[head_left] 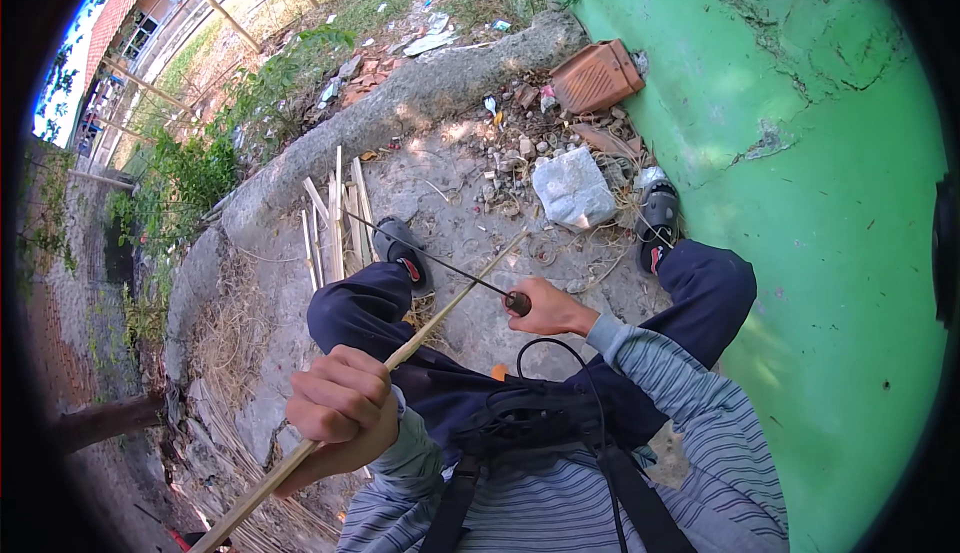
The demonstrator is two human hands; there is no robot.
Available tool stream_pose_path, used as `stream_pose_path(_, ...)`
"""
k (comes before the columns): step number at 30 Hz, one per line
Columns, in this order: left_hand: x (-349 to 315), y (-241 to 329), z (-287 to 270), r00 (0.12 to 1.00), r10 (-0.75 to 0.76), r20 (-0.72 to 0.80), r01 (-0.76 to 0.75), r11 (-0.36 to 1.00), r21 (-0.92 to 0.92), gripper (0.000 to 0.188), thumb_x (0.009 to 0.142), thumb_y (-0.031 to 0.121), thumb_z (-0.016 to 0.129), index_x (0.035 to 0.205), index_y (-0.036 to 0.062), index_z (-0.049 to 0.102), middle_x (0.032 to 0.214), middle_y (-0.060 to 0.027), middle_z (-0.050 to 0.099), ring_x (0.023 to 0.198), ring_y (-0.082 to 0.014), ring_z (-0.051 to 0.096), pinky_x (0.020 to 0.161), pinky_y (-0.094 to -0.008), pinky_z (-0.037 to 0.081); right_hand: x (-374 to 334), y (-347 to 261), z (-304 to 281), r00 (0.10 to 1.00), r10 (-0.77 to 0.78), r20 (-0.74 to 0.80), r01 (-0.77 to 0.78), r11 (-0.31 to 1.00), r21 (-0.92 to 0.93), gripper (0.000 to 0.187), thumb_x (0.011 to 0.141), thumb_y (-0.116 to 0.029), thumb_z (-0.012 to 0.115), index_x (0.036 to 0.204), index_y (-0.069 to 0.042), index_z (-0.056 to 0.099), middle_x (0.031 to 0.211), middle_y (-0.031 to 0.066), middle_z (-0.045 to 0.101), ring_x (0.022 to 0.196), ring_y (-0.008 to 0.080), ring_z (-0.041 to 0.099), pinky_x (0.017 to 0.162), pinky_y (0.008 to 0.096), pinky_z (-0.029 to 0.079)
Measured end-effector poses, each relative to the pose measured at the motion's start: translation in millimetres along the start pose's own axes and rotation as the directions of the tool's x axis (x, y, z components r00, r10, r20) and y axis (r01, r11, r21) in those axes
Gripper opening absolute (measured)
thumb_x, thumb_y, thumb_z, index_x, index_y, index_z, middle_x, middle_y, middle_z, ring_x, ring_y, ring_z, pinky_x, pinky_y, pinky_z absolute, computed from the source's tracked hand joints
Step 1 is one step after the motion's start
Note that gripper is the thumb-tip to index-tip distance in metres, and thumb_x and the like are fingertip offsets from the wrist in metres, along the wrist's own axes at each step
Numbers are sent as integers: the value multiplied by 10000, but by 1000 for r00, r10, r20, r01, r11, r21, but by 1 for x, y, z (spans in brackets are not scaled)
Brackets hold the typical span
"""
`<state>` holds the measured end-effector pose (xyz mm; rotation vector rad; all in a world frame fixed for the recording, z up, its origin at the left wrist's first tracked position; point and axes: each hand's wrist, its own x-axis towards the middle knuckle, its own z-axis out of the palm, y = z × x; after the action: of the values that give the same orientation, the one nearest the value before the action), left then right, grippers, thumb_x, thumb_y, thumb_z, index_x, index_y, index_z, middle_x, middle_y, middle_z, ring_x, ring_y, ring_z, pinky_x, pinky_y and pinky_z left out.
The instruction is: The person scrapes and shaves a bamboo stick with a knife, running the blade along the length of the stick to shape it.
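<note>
My left hand [345, 408] is wrapped round a long, pale strip of split wood or bamboo [432, 327]. The strip slants from the lower left up to the middle, over my lap. In my right hand [550, 310], the fingers are closed on the dark round handle of a knife [425, 256]. Its long, thin, dark blade looks edge-on and points up and left. Blade and strip cross near the strip's far end; whether they touch I cannot tell. Past my left shoe lies a bundle of similar pale strips [350, 215].
A pale stone block [575, 189] lies between my feet, with rubble and an orange-brown hollow brick [597, 77] beyond it. A green wall [830, 283] rises on the right. A low rough kerb [400, 103] curves across the far side. Lower left, a red-handled tool [180, 539] shows.
</note>
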<state>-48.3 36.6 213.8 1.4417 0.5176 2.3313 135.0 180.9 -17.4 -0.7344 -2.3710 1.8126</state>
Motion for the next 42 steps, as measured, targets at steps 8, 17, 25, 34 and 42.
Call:
stream_pose_path(8, 1, -1, 3, 1000, 10, 20, -9, 1000, -10, 848, 937, 878, 299, 526, 137, 253, 399, 21, 277, 300, -75, 202, 325, -231, 132, 14, 34, 0, 999, 40, -28, -41, 999, -20, 231, 743, -193, 760, 773, -3, 632, 655, 118, 617, 606, 208, 562, 611, 387, 460)
stream_pose_path(17, 0, 0, 6, 999, 6, 53, -5, 1000, -19, 850, 946, 864, 313, 519, 131, 256, 401, 21, 273, 300, -80, 195, 323, -235, 135, 9, 45, 5, 996, 61, -60, -60, 998, 12, 222, 751, -149, 751, 758, -27, 567, 636, 51, 529, 611, 142, 466, 591, 363, 407)
stream_pose_path(25, -2, 5, -1, 999, -10, 36, 10, 1000, -16, 851, 945, 861, 327, 521, 127, 257, 402, 18, 275, 297, -86, 205, 322, -243, 140, 5, 47, 12, 996, 55, -67, -54, 998, 15, 257, 729, -196, 756, 745, -20, 570, 626, 87, 546, 594, 198, 493, 594, 386, 413)
stream_pose_path(34, -8, 8, 3, 998, -1, 56, 2, 1000, -23, 847, 954, 853, 313, 524, 125, 258, 406, 11, 286, 297, -93, 218, 320, -244, 153, 13, 98, 16, 969, 130, -210, -149, 986, -79, 293, 733, -193, 758, 708, -14, 528, 596, 80, 494, 579, 183, 456, 577, 384, 406)
stream_pose_path(42, -16, 17, -3, 994, -9, 110, 13, 999, -35, 827, 983, 810, 340, 519, 132, 251, 409, 5, 287, 292, -104, 255, 313, -248, 170, -1, 94, 32, 990, 44, -134, -40, 999, 36, 291, 740, -182, 765, 713, -22, 524, 606, 59, 502, 587, 157, 445, 575, 372, 408)
